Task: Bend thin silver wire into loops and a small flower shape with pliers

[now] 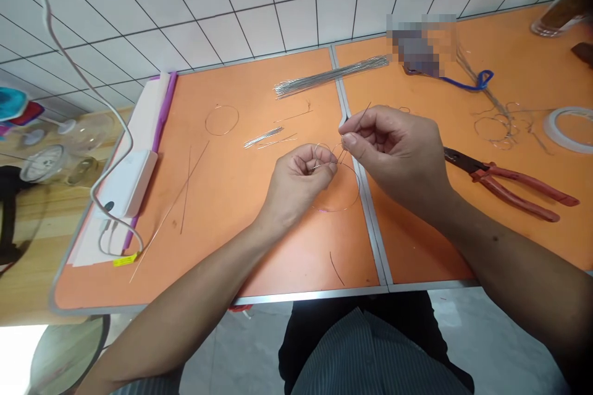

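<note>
My left hand (301, 182) is closed, pinching thin wire between thumb and fingers over the orange table. A wire ring (359, 188) hangs below the fingertips, and smaller loops show by them. Close on the right, my right hand (393, 142) pinches a thin wire (365, 111) whose end sticks up past the fingers. Where the wires meet between the two hands is too fine to make out. Just beyond the left hand lie a small bunch of short wires (263, 137) and a few loose pieces. Another wire ring (222, 120) rests farther left.
Red-handled pliers (514, 182) lie right of my right hand. A bundle of straight wires (331, 77) is at the back. Tangled wire (503, 126) and a tape roll (569, 129) are on the right. A white box with a cable (132, 185) sits left. The table's metal seam (370, 228) runs front to back.
</note>
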The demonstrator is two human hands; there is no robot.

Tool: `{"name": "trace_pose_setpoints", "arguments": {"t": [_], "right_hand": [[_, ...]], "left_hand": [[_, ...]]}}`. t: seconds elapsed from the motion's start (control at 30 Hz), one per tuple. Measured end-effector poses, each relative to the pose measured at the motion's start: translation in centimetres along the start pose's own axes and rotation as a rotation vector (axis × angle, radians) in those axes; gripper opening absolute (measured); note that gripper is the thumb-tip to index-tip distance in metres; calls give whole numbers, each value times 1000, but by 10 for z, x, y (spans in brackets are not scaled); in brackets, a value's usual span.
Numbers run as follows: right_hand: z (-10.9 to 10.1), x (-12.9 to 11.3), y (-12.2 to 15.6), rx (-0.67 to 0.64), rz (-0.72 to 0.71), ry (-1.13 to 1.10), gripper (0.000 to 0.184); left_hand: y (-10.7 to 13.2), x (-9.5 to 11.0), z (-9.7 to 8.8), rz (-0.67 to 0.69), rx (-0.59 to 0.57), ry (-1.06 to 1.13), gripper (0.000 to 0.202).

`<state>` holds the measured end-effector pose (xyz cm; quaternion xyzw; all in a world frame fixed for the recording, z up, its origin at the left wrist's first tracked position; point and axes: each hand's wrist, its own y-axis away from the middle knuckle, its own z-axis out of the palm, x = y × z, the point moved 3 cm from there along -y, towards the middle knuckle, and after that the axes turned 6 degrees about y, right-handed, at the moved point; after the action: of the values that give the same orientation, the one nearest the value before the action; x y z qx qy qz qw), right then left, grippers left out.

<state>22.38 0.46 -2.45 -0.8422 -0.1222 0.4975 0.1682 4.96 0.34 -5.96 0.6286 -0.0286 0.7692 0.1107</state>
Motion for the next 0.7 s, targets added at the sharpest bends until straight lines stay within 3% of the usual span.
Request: {"name": "trace_pose_setpoints", "arguments": {"t": [0.7], "right_hand": [[4, 3, -1, 61, -40, -56, 11]], "left_hand": [[-2, -4, -5, -45, 30, -44, 11]]}}
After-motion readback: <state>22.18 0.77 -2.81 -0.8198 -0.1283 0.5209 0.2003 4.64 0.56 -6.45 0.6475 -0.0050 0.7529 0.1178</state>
